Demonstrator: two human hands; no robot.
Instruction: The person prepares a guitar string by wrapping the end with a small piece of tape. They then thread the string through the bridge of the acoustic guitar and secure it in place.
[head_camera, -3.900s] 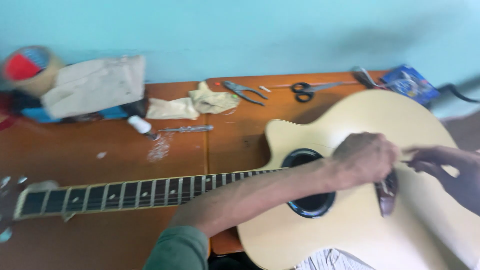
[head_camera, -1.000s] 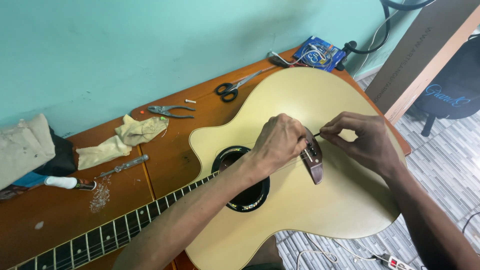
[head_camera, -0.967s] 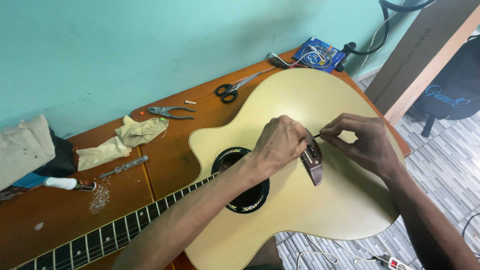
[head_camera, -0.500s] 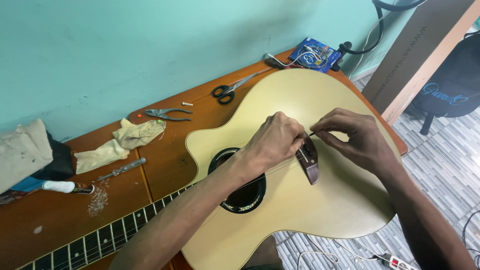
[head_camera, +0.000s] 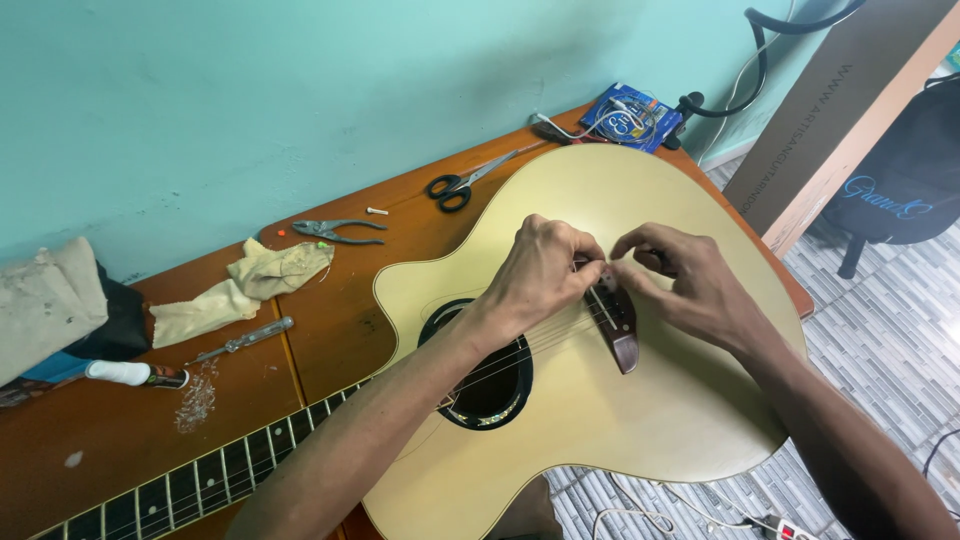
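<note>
1. The left hand has a narrow grip, its fingertips pinched together at the upper end of the dark bridge of the guitar; what it pinches is too small to tell.
2. The right hand meets it there from the other side, fingers curled and also pinched close, its fingertips just beside those of the left.
3. The acoustic guitar lies face up on the tabletop, its pale body hanging partly over the tabletop's near edge above a tiled floor.
4. Thin strings run from the bridge over the round soundhole, and the left forearm crosses above them.
5. The fretted neck stretches away to the lower left.
6. Beyond the body, near the wall, lie black-handled scissors and a blue packet.
7. Further left are pliers, a crumpled cloth and a small screwdriver.
</note>
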